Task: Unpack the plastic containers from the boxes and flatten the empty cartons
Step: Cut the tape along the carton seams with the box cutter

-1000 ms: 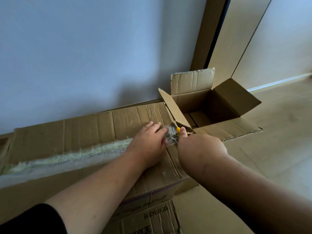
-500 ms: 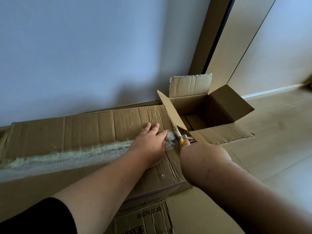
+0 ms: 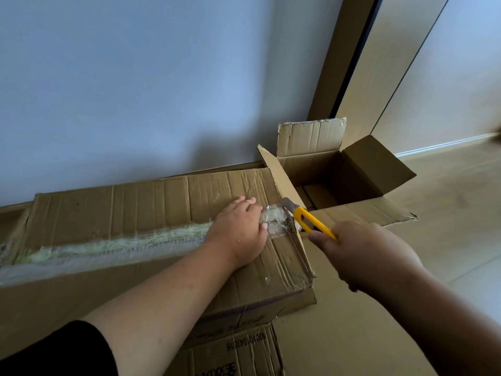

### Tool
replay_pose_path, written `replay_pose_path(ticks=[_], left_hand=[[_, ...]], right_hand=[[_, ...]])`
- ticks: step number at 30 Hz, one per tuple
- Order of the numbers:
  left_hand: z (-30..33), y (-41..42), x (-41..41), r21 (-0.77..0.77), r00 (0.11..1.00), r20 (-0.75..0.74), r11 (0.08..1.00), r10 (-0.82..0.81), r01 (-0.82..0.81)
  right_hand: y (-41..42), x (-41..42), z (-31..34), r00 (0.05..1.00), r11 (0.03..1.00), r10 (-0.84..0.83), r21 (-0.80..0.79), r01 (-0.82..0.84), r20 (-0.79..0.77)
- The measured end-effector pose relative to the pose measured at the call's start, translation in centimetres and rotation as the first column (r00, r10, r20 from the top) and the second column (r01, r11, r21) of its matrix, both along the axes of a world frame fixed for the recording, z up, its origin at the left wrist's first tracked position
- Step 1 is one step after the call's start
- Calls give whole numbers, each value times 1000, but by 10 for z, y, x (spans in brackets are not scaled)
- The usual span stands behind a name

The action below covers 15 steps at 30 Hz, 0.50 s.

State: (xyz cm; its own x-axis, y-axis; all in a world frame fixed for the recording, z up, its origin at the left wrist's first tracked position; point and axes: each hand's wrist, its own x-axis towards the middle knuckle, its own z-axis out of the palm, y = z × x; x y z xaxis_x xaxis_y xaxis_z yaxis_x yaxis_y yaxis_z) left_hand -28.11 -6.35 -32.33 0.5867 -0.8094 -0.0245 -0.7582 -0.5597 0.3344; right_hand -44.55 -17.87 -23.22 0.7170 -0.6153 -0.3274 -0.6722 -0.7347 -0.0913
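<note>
A long sealed carton point(image 3: 141, 207) lies along the wall, its top seam covered by clear tape point(image 3: 108, 244). My left hand point(image 3: 238, 229) rests on the carton's top near its right end, fingers at the crumpled tape end point(image 3: 276, 221). My right hand point(image 3: 363, 256) grips a yellow utility knife point(image 3: 311, 222), whose blade tip sits at the carton's right edge by the tape. To the right stands a smaller open carton point(image 3: 352, 172) with its flaps spread; its inside looks empty. No plastic containers are visible.
Another carton with printed numbers point(image 3: 244, 351) lies under the long one at the bottom. A grey wall point(image 3: 162, 90) stands close behind, a wooden door frame point(image 3: 341, 63) at the upper right. Pale wood floor point(image 3: 447, 226) stretches to the right.
My right hand has drawn back toward me and to the right, bringing the yellow knife handle into plain view. My left hand has stayed on the carton top.
</note>
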Motion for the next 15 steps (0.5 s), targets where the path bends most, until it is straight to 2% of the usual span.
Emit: replay_pose_path(ticks=[2, 5, 9, 15], left_hand=[[0, 4, 3, 3, 1000, 14, 1000, 22, -22], [0, 9, 6, 5, 998, 21, 998, 56, -56], [0, 12, 5, -1, 998, 38, 999, 53, -53], [-1, 20, 4, -6, 998, 30, 998, 62, -62]], right_hand=[[-2, 1, -5, 999, 1000, -22, 12, 21, 40], [-5, 4, -19, 994, 983, -75, 172, 60, 84], [-6, 10, -38, 984, 964, -98, 262, 56, 151], [-4, 15, -45, 984, 942, -132, 324, 88, 117]])
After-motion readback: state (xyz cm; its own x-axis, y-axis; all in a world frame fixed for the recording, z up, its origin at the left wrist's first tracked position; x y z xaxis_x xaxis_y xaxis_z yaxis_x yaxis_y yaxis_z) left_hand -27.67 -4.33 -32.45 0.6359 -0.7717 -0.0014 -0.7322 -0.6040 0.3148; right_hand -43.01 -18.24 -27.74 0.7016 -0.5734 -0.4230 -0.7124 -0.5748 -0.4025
